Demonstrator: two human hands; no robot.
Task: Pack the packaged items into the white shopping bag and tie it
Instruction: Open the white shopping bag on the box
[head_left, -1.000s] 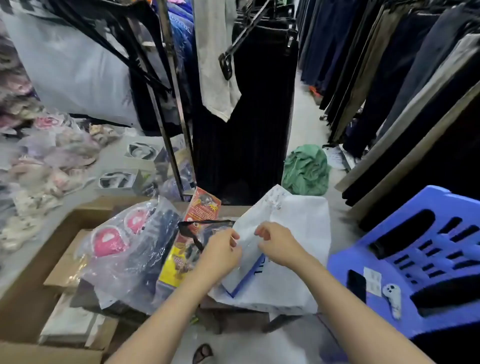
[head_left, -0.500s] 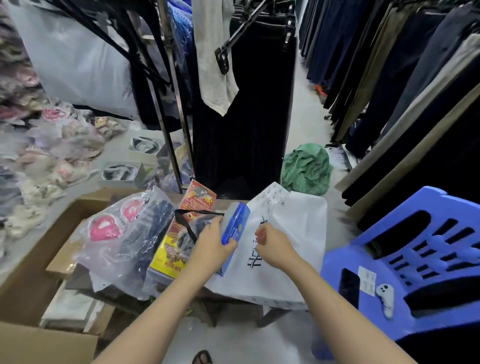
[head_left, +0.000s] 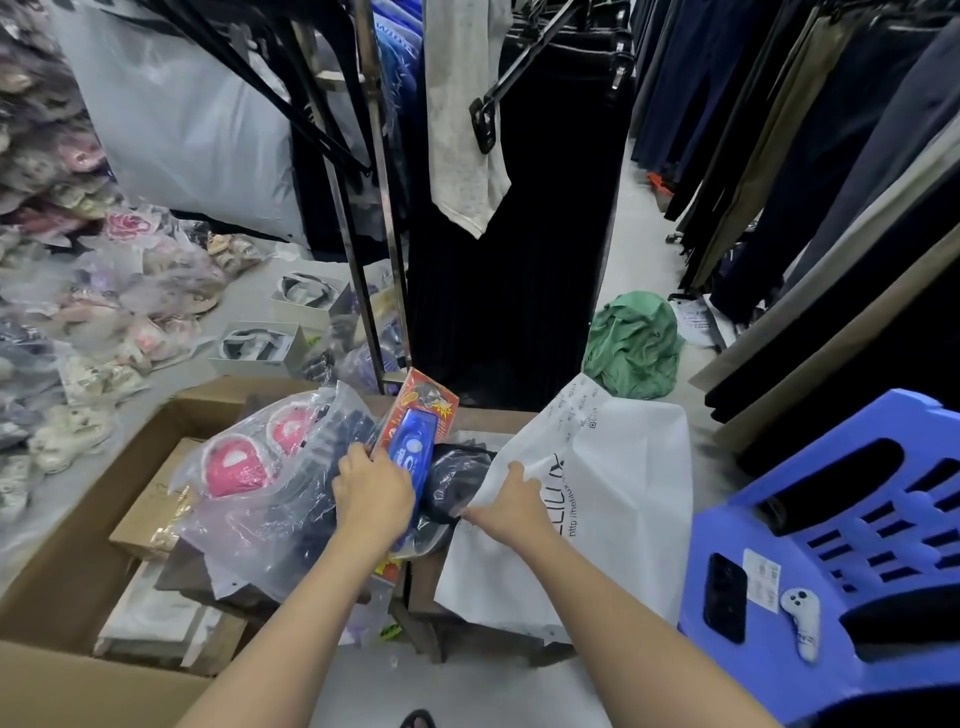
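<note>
The white shopping bag (head_left: 618, 493) with black lettering lies flat on a low wooden stand, right of centre. My right hand (head_left: 511, 506) pinches its left edge. My left hand (head_left: 371, 491) grips a blue packaged box (head_left: 410, 449) and holds it over a dark item wrapped in clear plastic (head_left: 457, 480). Behind the blue box stands a red and yellow carton (head_left: 423, 402). To the left lies a clear plastic bag with pink items and dark cloth (head_left: 260, 467).
A blue plastic chair (head_left: 852, 525) at the right carries a black phone (head_left: 723, 597), a receipt and a white controller (head_left: 802, 623). An open cardboard box (head_left: 78, 561) fills the lower left. Clothing racks hang ahead and right. A green cloth (head_left: 631, 343) lies on the floor.
My left hand drew the blue box out of the white bag and carried it left over the wrapped items. My right hand shifted to the bag's left edge, and the bag lies flatter.
</note>
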